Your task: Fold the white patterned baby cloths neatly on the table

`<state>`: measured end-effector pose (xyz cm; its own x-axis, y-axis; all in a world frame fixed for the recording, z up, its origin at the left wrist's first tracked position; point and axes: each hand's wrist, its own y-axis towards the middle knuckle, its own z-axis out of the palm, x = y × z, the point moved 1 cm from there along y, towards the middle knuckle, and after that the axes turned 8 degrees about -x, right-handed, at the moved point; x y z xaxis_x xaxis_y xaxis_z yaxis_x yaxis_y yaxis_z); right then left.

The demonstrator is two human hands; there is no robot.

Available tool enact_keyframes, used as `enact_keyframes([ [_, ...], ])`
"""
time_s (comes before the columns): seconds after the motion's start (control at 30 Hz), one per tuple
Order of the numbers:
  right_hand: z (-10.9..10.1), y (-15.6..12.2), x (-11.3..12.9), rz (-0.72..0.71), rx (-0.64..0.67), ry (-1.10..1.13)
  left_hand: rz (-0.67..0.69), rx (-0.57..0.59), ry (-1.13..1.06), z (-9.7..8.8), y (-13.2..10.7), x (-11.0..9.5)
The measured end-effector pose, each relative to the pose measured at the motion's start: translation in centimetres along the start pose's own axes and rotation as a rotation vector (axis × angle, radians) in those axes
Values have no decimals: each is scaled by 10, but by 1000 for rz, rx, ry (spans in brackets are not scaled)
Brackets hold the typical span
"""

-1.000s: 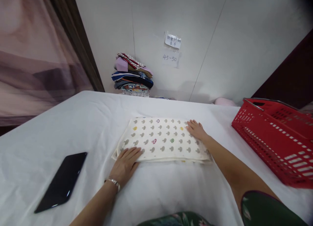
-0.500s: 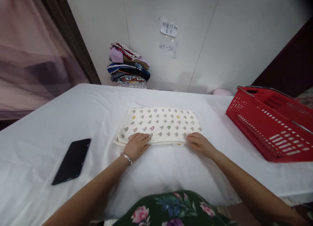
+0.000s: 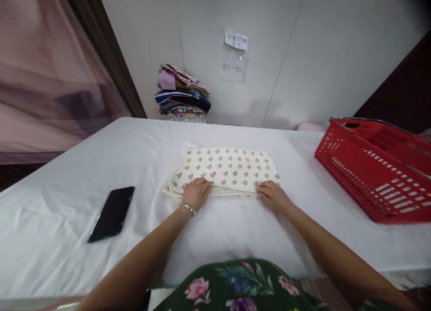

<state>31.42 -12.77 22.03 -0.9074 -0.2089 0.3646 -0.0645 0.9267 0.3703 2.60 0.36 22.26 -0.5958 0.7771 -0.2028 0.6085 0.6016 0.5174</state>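
Observation:
A cream cloth (image 3: 229, 167) with grey, red, yellow and green mushroom prints lies folded in layers on the white-covered table (image 3: 229, 230). My left hand (image 3: 197, 192) grips its near edge left of the middle, fingers closed over the top layer. At the near right part of that edge, my right hand (image 3: 272, 195) pinches the same layer between thumb and fingers. Between the hands the top layer's edge is lifted a little, and the lower layers show beneath it. A bracelet (image 3: 187, 208) circles my left wrist.
A black phone (image 3: 112, 213) lies on the table to the left. A red plastic basket (image 3: 373, 172) stands at the right. Against the wall behind the table rises a stack of folded fabrics (image 3: 184, 95). Paper notes (image 3: 234, 68) are taped to the wall, and a curtain (image 3: 43, 77) hangs at left.
Both hands have closed on the near edge of the cloth's top layer and raised it slightly, parting it from the layers below. The camera view has shifted a little.

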Motion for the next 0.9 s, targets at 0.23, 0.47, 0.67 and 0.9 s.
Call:
enact_keyframes([
  [0.23,9,-1,-2,103,-177,-30,-3,-26,16,1,1,0],
  [0.47,14,1,-2,81,-175,-66,-2,-85,-7,0,0,1],
  [0.67,18,0,-4,78,-135,-80,-34,-63,-7,2,-1,-1],
  [0.9,21,-1,-5,11,-147,-40,40,-56,-46,6,-8,3],
])
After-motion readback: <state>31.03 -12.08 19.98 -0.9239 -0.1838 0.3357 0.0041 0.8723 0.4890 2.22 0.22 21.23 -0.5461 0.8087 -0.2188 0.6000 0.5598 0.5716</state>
